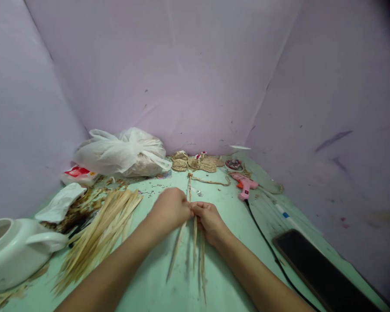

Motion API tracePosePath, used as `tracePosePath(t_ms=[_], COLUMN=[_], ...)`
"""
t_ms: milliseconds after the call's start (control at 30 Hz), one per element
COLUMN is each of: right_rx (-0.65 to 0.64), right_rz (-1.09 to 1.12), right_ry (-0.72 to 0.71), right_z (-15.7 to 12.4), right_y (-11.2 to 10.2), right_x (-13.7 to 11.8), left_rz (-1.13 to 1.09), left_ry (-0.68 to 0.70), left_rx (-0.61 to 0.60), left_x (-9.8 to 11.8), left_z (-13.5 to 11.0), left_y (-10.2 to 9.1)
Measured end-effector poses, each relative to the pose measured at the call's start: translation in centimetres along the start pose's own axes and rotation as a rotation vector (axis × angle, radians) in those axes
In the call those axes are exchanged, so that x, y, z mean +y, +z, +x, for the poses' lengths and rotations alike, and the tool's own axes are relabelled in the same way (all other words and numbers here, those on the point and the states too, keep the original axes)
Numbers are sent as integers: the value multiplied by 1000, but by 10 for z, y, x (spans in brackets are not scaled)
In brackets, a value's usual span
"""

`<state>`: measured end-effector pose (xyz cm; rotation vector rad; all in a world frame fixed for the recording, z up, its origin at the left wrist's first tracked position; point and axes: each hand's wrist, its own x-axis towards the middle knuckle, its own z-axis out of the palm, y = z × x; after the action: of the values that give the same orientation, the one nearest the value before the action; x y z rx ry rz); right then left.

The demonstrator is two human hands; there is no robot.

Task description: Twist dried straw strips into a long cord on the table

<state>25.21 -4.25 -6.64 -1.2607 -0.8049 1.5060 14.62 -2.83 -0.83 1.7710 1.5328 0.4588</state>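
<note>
My left hand (173,207) and my right hand (208,220) meet over the middle of the table, fingers pinched on a braid of dry straw-coloured fibre strips (190,189). The thin braided part runs away from me to a knot, from which another braided length bends off to the right. Below my hands, several loose strip ends (195,249) fan out towards me. My fingertips hide the spot where the strips cross. A bundle of flat dry strips (100,236) lies to the left of my left forearm.
At the back sit a white plastic bag (123,151) and coiled woven pieces (199,163). On the right are a pink glue gun (245,184) with its black cord, a small dish (234,165) and a dark phone (325,268). A white ceramic pot (22,255) stands at left.
</note>
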Motion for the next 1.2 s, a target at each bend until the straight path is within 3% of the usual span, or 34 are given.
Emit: tracePosePath(t_ms=[33, 67, 200, 267, 367, 467, 633, 733, 933, 1100, 1200], right_rx=[-22, -42, -117, -178, -278, -303, -111, 9, 166, 42, 13], right_rz=[-13, -26, -68, -109, -244, -430, -965, -1244, -1514, -1507, -1490], right_ry=[10, 15, -1, -2, -25, -148, -521, -611, -398, -318, -284], right_z=[0, 0, 2, 3, 8, 13, 8, -3, -26, -43, -47], right_y=[0, -1, -5, -9, -18, -23, -19, -13, 1, 16, 21], right_x=[-1, -1, -2, -4, -8, -9, -5, -7, -25, -26, -21], left_rz=[-28, -84, -456, -518, -447, -324, -36, -51, -229, -351, -410], left_ry=[-49, -108, -229, -215, -209, -196, -197, -199, -208, -299, -265], left_rx=[47, 17, -387, -449, -411, -344, -163, -71, -60, -106, -162], left_x=[-3, -6, -16, -20, -21, -19, -26, -30, -22, -13, -12], left_z=[5, 10, 20, 22, 23, 24, 31, 33, 26, 18, 16], left_y=[-4, -6, 0, 3, 1, 1, 12, 18, 22, 19, 17])
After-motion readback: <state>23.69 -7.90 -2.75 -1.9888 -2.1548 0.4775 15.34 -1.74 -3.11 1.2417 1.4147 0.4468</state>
